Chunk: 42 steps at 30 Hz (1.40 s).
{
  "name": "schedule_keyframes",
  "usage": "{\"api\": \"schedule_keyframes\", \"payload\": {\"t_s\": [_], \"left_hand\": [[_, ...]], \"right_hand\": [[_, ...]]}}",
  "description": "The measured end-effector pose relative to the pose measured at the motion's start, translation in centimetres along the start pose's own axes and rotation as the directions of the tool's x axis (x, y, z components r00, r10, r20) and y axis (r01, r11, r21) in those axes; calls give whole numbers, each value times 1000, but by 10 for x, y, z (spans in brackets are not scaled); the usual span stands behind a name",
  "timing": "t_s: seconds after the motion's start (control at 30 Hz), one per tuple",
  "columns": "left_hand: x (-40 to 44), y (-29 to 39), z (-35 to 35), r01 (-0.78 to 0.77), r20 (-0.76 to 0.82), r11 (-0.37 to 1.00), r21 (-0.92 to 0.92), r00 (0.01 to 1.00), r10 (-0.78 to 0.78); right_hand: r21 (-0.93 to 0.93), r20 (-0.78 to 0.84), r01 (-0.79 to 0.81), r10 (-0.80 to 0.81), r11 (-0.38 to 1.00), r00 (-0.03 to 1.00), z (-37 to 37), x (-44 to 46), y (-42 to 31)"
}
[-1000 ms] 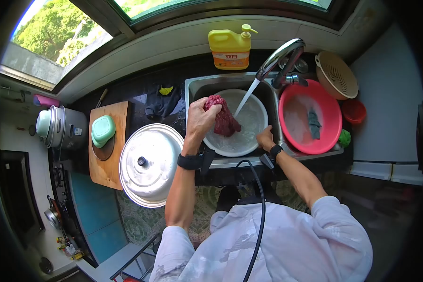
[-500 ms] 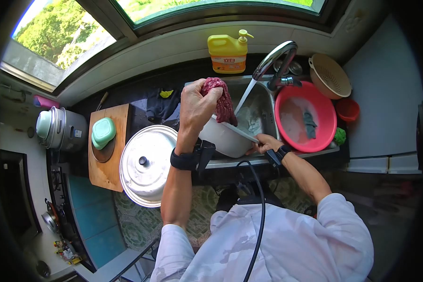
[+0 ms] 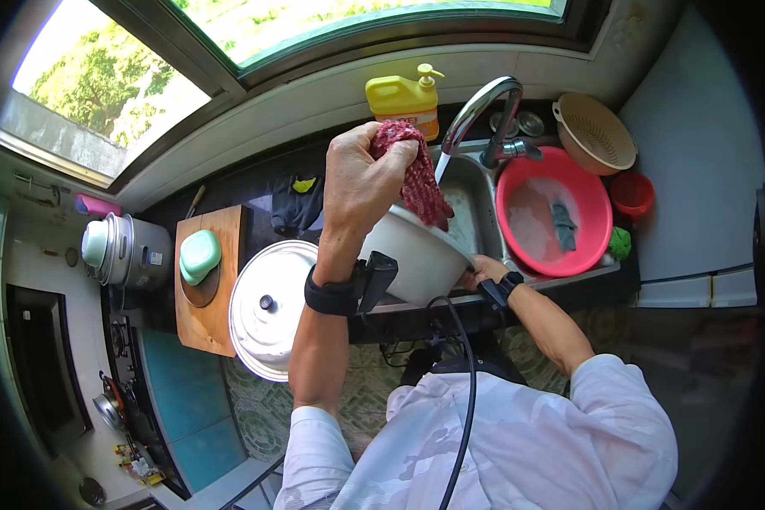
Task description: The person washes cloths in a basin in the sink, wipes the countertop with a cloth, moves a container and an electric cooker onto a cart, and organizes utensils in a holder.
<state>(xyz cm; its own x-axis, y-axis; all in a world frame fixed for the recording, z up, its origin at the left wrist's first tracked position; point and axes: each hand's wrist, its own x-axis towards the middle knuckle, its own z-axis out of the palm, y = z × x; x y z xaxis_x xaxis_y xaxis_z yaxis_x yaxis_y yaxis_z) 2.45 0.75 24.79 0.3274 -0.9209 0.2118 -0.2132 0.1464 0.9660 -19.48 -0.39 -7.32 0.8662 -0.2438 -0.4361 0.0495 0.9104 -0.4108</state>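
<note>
My left hand (image 3: 364,180) is closed on a dark red knitted cloth (image 3: 423,185), raised above the sink (image 3: 483,191). Its lower end hangs by the far rim of a pale grey basin (image 3: 412,259). That basin is tilted over the sink's front edge, its outer wall toward me and its inside hidden. My right hand (image 3: 483,272) grips the basin's right side near the rim; some of its fingers are out of sight. Water runs from the chrome faucet (image 3: 503,102) behind the cloth, and where it lands is partly hidden.
A pink basin (image 3: 602,208) holding cloudy water and a grey-green cloth stands right of the sink. Behind are a yellow pump bottle (image 3: 399,100) and a beige colander (image 3: 599,136). Leftward lie a metal lid (image 3: 289,285) and a wooden board (image 3: 229,293) with a green container (image 3: 200,255).
The basin is tipped further, and more of its outer wall shows. My left hand still holds the cloth, now over the basin's far rim. The view has shifted slightly.
</note>
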Motion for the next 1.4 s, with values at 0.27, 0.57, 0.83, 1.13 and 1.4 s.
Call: {"api": "schedule_keyframes", "payload": {"t_s": [0.27,0.57,0.83,1.13,1.4], "left_hand": [[-5,-22,1,12,26,984,175,1000,-17],[-23,-90,31,111,31,875,471,989,-143],[-78,-163,12,153,-87,955,255,987,-135],[-151,-239,-15,754,-231,638,-154,600,-766],[-156,-231,10,646,41,614,-454,704,-709]], "right_hand": [[-63,-318,72,-88,995,944,12,-2,-25],[-625,-501,167,-556,762,664,46,-31,-25],[-638,-511,265,-655,723,558,19,-38,-19],[-579,-538,241,-587,779,605,29,-52,-25],[-552,-482,309,-599,774,639,1,-68,-30]]}}
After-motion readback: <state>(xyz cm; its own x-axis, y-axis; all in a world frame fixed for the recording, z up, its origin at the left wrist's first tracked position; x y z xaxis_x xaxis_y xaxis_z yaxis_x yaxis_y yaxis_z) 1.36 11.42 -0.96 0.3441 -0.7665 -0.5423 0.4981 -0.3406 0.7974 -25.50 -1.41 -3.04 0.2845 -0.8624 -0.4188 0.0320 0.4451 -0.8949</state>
